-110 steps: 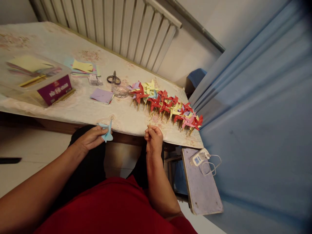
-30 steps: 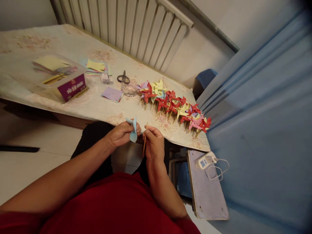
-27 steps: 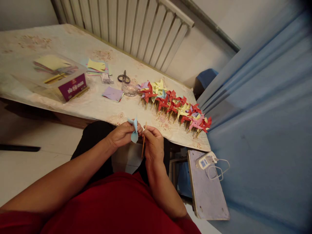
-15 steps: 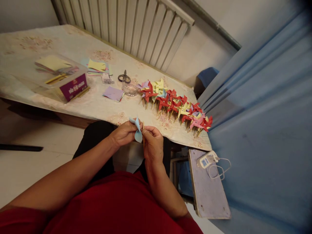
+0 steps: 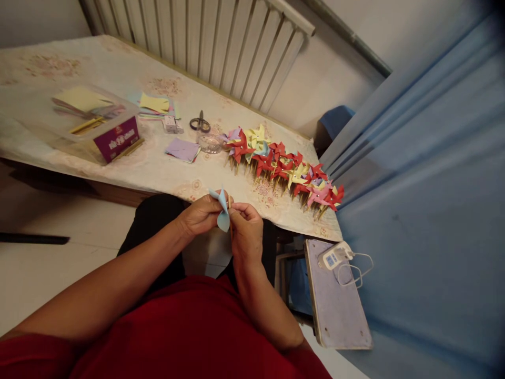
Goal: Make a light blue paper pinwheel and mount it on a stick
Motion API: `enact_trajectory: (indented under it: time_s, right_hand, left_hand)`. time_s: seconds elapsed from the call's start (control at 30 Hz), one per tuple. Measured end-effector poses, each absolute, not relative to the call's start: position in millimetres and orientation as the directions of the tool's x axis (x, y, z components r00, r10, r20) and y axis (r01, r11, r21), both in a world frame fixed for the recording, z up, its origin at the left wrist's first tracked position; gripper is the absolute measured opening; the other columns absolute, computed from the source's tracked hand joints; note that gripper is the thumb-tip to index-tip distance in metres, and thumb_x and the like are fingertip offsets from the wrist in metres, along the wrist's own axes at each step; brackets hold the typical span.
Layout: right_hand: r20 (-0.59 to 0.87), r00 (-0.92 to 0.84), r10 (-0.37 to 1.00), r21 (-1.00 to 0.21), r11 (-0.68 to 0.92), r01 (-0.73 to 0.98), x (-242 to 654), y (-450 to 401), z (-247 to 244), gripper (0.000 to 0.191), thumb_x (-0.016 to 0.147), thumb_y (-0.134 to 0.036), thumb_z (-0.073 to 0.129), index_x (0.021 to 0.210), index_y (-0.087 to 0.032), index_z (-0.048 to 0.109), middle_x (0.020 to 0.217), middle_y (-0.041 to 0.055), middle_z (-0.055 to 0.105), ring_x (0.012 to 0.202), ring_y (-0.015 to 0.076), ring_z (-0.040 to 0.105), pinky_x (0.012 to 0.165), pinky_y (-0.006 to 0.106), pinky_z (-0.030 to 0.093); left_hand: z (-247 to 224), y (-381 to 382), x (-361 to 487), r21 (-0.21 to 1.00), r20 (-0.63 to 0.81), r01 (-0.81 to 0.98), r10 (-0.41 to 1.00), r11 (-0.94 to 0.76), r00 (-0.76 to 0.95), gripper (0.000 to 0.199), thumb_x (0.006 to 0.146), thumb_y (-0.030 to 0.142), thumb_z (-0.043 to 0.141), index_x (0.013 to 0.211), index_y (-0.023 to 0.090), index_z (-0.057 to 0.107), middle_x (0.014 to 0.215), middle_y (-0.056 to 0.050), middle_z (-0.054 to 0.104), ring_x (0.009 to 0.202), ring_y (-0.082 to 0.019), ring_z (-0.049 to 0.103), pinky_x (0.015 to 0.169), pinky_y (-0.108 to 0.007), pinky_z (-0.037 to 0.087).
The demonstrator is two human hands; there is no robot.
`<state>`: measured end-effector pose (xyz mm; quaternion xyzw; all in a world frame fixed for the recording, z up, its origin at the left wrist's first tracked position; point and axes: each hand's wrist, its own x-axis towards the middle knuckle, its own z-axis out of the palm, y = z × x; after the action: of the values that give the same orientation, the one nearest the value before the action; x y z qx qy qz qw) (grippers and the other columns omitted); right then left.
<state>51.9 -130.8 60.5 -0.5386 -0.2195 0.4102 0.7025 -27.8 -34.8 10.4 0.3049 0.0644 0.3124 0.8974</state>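
Note:
My left hand (image 5: 203,215) is closed on a light blue paper pinwheel (image 5: 223,220), pinching it near its middle. Between the thumb and fingers of my right hand (image 5: 247,226) is a thin wooden stick (image 5: 231,204), upright and close against the pinwheel's side. Whether the two are joined cannot be made out. Both hands are above my lap, just in front of the table edge. Finished-looking pinwheels (image 5: 280,167) in red, yellow, pink, purple and blue stand in rows on the table beyond my right hand.
On the flowered tablecloth (image 5: 165,173) are a clear box with a purple label (image 5: 118,139), purple paper pieces (image 5: 183,149), a yellow-topped paper stack (image 5: 154,103), black scissors (image 5: 200,124) and a clear dish (image 5: 210,143). A stool (image 5: 341,310) at right bears a white plug device (image 5: 333,256).
The stick in my right hand has shifted slightly left, closer to the blue pinwheel. My left hand keeps its grip almost unmoved, and the view has shifted a little.

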Motion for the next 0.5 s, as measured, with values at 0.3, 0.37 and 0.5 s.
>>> enact_trajectory:
  time_s: [0.3, 0.37, 0.5]
  right_hand:
    - [-0.126, 0.567, 0.814, -0.940, 0.086, -0.331, 51.3, -130.8, 60.3, 0.018, 0.064, -0.028, 0.076, 0.077, -0.020, 0.066, 0.063, -0.0065, 0.063, 0.057, 0.0104, 0.054, 0.063, 0.026, 0.047]
    - [-0.120, 0.574, 0.810, -0.940, 0.094, -0.329, 51.2, -130.4, 60.2, 0.018, 0.063, -0.028, 0.076, 0.076, -0.020, 0.065, 0.062, -0.0070, 0.062, 0.057, 0.0102, 0.054, 0.063, 0.026, 0.047]
    - [-0.126, 0.570, 0.812, -0.937, 0.091, -0.337, 50.7, -130.0, 60.7, 0.018, 0.063, -0.028, 0.076, 0.075, -0.020, 0.065, 0.064, -0.0057, 0.064, 0.057, 0.0105, 0.055, 0.062, 0.026, 0.047]
  left_hand:
    - [13.7, -36.8, -27.1, 0.581, 0.063, -0.526, 0.610, 0.621, 0.790, 0.025, 0.062, 0.017, 0.091, 0.068, 0.014, 0.067, 0.072, 0.000, 0.064, 0.068, -0.013, 0.064, 0.068, -0.025, 0.053]
    - [15.0, -37.1, -27.3, 0.586, 0.056, -0.523, 0.612, 0.619, 0.789, 0.026, 0.060, 0.017, 0.092, 0.067, 0.014, 0.067, 0.071, 0.000, 0.064, 0.068, -0.013, 0.065, 0.067, -0.024, 0.053]
    - [15.4, -37.5, -27.8, 0.591, 0.044, -0.517, 0.615, 0.619, 0.788, 0.028, 0.058, 0.019, 0.094, 0.067, 0.014, 0.068, 0.070, 0.000, 0.064, 0.067, -0.013, 0.065, 0.067, -0.024, 0.053]
